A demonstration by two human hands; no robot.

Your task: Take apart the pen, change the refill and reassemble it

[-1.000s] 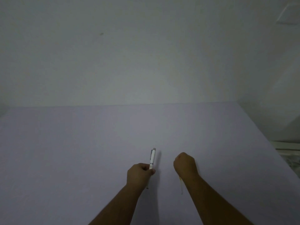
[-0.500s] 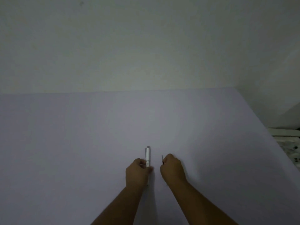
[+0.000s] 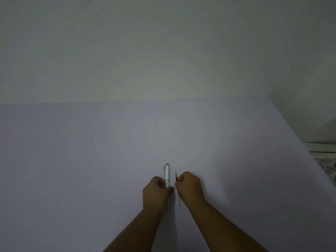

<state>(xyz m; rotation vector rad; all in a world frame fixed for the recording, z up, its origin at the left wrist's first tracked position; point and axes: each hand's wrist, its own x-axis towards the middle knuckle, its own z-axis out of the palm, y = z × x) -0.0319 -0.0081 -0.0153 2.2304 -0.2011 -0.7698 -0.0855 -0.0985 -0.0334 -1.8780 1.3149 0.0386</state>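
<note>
The pen [image 3: 167, 174] in my left hand [image 3: 155, 192] looks like smooth, glossy white plastic. The table [image 3: 91, 160] under my fingers is matt, smooth and pale lilac.

The middle of the white pen [image 3: 167, 176] is hidden inside the grip of the left hand [image 3: 156, 192], and most of the thin refill [image 3: 176, 176] is covered by the right hand [image 3: 190, 187], its tip too small to make out. Both forearms are cut off by the lower edge. The pale clutter [image 3: 325, 157] past the desk [image 3: 91, 160] at right is cropped and too dim to identify.
</note>
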